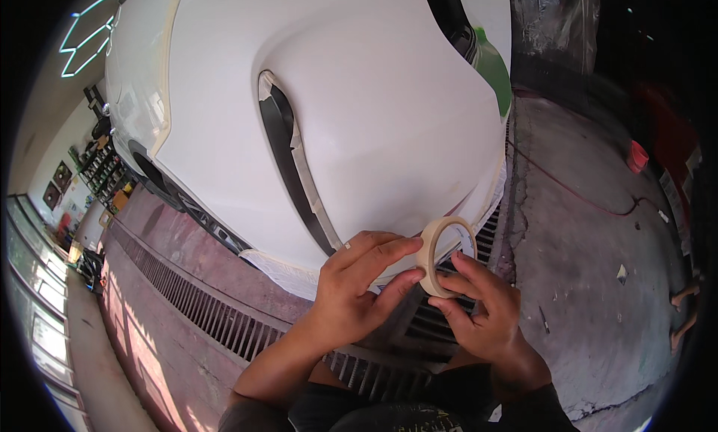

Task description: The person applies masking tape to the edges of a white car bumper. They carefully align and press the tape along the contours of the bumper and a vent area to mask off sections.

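Note:
In front of me, between both hands, is a roll of beige masking tape point(428, 258), held on edge with its opening showing. My right hand point(490, 305) grips the roll from the right, fingers at its inner rim and thumb below. My left hand point(350, 282) pinches at the roll's left side with thumb and forefinger; any loose tape end there is too small to make out. Beyond the hands spreads a white car body panel point(389, 133). A long dark slot point(283, 144) runs down it, with a masking tape strip point(305, 174) along its right edge.
Green masking point(491, 71) covers the panel's far right edge, and masking paper point(280, 276) lines its lower edge. A slotted floor grate point(217, 312) runs beneath me. On the right floor lie a thin red hose point(572, 191) and a red object point(636, 157). Shelves point(105, 170) stand far left.

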`<state>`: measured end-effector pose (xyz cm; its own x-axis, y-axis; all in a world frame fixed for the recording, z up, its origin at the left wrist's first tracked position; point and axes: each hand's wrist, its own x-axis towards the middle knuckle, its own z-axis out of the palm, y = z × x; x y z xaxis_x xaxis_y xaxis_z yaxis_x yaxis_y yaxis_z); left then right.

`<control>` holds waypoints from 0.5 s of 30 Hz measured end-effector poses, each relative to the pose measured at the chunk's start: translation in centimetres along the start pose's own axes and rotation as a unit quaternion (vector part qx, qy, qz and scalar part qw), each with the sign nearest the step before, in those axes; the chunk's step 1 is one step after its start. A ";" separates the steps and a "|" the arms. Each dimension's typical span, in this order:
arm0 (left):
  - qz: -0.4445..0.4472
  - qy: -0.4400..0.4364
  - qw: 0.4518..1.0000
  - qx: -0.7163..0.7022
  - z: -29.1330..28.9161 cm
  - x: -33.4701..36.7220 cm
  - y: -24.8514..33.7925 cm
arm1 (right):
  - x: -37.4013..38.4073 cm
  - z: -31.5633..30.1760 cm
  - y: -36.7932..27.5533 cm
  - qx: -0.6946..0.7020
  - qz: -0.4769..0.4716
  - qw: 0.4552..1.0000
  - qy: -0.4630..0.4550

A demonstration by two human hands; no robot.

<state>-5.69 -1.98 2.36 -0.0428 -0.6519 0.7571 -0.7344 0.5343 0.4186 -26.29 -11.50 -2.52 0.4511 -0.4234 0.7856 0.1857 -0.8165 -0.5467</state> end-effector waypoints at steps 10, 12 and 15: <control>0.072 0.088 0.976 0.186 2.3 -1.5 -0.3 | -0.6 0.6 -0.1 -0.028 -0.028 0.998 -0.042; 0.052 0.066 0.980 0.179 3.4 -2.6 -1.0 | -2.0 1.4 0.4 -0.031 -0.004 0.999 -0.034; -0.041 0.038 0.995 0.080 4.0 -4.9 -1.5 | -3.8 2.4 0.9 0.001 0.052 0.998 -0.029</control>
<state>-7.06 -1.74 -3.99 0.0679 -0.6439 0.7621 -0.8325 0.3845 0.3990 -25.77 -9.73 -6.71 0.5179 -0.4820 0.7067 0.1376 -0.7685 -0.6249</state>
